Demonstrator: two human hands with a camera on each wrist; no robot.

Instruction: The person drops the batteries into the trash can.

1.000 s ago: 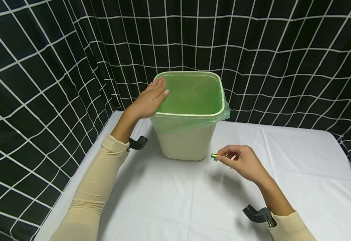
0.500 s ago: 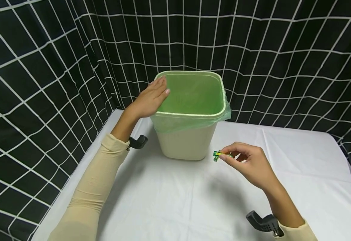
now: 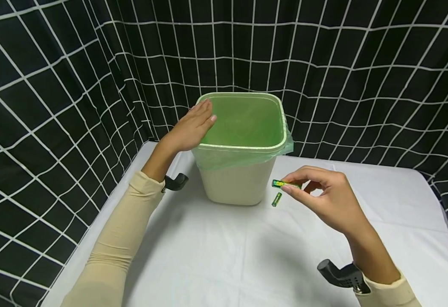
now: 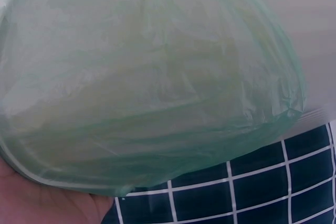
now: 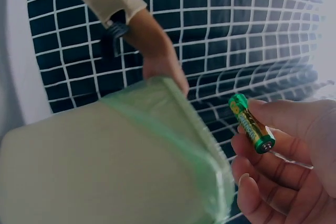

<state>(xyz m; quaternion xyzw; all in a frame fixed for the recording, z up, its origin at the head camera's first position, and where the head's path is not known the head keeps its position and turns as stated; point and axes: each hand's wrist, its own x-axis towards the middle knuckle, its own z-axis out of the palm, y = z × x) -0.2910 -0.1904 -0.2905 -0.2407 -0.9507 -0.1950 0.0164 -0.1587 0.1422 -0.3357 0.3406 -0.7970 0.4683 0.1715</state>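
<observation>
A cream trash bin (image 3: 235, 185) stands on the white cloth, lined with a thin green bag (image 3: 233, 158) folded over its rim. My left hand (image 3: 190, 128) rests on the bin's left rim with its fingers straight. To the right of the bin, my right hand (image 3: 325, 194) pinches a green and yellow battery (image 3: 279, 183) between thumb and fingers, raised off the cloth. The right wrist view shows this battery (image 5: 252, 124) tilted, its button end turned toward the camera. A second battery (image 3: 276, 199) lies on the cloth below it, near the bin's base.
The white cloth (image 3: 216, 256) covers the table. Black curtains with a white grid (image 3: 362, 76) enclose it at the back and left. The liner's loose edge (image 3: 288, 145) sticks out at the bin's right side. The bin's bottom inside is hidden.
My right hand has lifted the battery upward and slightly right, and the second battery on the cloth now shows fully. My left hand has stayed on the rim.
</observation>
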